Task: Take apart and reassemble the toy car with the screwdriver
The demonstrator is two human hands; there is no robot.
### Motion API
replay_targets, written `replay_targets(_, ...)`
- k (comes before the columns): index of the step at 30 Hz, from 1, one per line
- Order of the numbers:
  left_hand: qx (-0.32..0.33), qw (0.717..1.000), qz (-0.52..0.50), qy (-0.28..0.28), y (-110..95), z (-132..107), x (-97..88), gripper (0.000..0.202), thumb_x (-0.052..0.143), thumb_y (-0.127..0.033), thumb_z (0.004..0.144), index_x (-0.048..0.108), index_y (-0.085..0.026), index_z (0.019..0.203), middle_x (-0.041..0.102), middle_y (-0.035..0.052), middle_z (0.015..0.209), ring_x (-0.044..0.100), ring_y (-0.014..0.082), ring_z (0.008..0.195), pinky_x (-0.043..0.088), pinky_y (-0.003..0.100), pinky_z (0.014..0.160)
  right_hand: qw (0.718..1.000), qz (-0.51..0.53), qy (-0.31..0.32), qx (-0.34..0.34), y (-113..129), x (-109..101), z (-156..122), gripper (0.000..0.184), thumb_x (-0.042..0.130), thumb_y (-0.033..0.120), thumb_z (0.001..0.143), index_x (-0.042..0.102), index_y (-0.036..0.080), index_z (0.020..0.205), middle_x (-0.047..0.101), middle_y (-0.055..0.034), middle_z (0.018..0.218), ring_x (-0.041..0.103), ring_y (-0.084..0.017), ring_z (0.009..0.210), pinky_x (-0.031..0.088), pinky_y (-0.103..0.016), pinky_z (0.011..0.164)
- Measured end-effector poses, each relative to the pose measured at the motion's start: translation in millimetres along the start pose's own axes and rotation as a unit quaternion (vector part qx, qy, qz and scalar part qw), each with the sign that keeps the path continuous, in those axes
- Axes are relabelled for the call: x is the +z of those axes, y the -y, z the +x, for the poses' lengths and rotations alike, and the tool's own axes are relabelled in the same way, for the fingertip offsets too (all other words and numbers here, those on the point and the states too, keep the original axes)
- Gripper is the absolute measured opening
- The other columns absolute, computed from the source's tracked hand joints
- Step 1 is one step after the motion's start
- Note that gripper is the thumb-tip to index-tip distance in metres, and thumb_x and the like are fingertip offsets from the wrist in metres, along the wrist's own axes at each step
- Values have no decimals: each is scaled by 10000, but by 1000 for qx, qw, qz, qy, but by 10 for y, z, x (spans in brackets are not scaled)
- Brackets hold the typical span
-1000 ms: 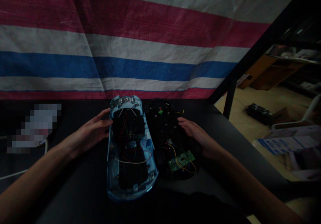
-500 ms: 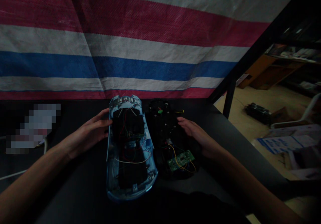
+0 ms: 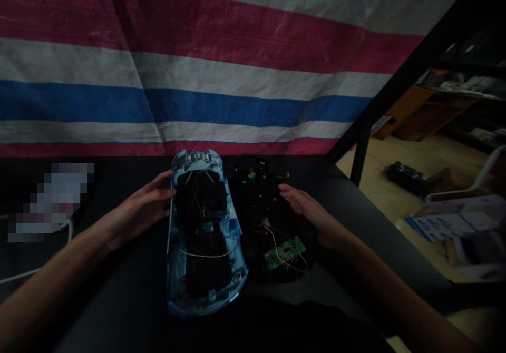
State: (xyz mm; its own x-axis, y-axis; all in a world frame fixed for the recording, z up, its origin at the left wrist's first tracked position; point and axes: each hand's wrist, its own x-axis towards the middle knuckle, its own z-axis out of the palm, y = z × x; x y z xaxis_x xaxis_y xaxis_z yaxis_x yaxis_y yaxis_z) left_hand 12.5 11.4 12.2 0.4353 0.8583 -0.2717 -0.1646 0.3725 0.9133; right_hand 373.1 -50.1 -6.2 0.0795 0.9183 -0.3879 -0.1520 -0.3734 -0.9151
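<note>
A light-blue toy car body shell (image 3: 236, 232) lies with its inside facing up, showing black parts and thin red, green and white wires. My left hand (image 3: 152, 200) grips its left edge near the far end, the fingertips partly hidden by the shell. Close along the shell's right side is the black toy car chassis (image 3: 256, 200). A green circuit board (image 3: 283, 253) with a yellow wire sits at its near end. My right hand (image 3: 302, 205) holds the chassis's right side, fingers curved against it. Dim light hides exactly how far the fingers reach around.
Both car parts are over a dark table (image 3: 351, 216). A striped red, white and blue tarp (image 3: 221, 105) hangs behind. A blurred-out pale object (image 3: 59, 200) and a white cable (image 3: 23, 275) lie at the left. A black frame post (image 3: 360, 155) rises at the right.
</note>
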Motion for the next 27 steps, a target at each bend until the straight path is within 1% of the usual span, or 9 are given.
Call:
replay_targets(3, 5, 1000, 1, -4, 15, 11, -24, 651, 782, -322, 856, 550, -316, 1464, 730, 76, 1335, 703, 317, 1174, 554, 419, 980, 1000, -13, 7, -14, 1, -10, 2, 305, 733, 442, 777, 716, 306, 1049, 745, -20, 1100, 646, -297, 1119, 491, -430, 962)
replay_targets(5, 8, 1000, -1, -4, 28, 20, -40, 651, 775, -323, 863, 545, -311, 1472, 732, 73, 1329, 694, 314, 1182, 550, 412, 982, 999, -22, 16, -24, 0, -18, 6, 290, 721, 441, 788, 719, 303, 1042, 747, -31, 1090, 652, -299, 1101, 495, -435, 950)
replay_targets(11, 8, 1000, -14, 16, 46, 37, -56, 637, 737, -308, 901, 519, -301, 1499, 698, 60, 1386, 656, 299, 1209, 517, 412, 1010, 998, -29, 40, -30, 7, -24, 4, 307, 711, 456, 797, 708, 298, 1060, 746, -30, 1039, 661, -290, 1054, 501, -429, 919)
replay_targets(14, 4, 1000, -21, 10, 50, 41, -65, 639, 738, -298, 900, 517, -308, 1499, 691, 60, 1395, 650, 294, 1208, 508, 418, 1015, 999, -17, 29, -21, 12, -12, -9, 313, 729, 441, 777, 703, 300, 1055, 743, -26, 1026, 663, -288, 1038, 503, -425, 908)
replay_targets(18, 4, 1000, -23, 5, 50, 41, -72, 652, 747, -296, 892, 512, -321, 1499, 690, 55, 1397, 659, 284, 1187, 505, 416, 1011, 1000, 9, 16, 7, 22, 10, -26, 349, 754, 410, 743, 695, 302, 1069, 735, -16, 1028, 667, -277, 1014, 504, -421, 905)
replay_targets(24, -4, 1000, -22, -1, 46, 24, -68, 632, 746, -292, 894, 529, -322, 1486, 705, 51, 1374, 651, 285, 1213, 503, 416, 1025, 1000, 12, 7, 15, 32, 19, -34, 371, 763, 393, 736, 695, 310, 1091, 738, -12, 1057, 670, -279, 1044, 505, -425, 942)
replay_targets(27, 0, 1000, -24, -5, 43, 15, -64, 610, 747, -294, 895, 543, -324, 1469, 722, 42, 1342, 678, 264, 1157, 522, 403, 998, 1000, 13, 3, 16, 36, 22, -43, 377, 759, 393, 739, 695, 318, 1102, 746, -7, 1045, 680, -282, 1039, 520, -425, 929)
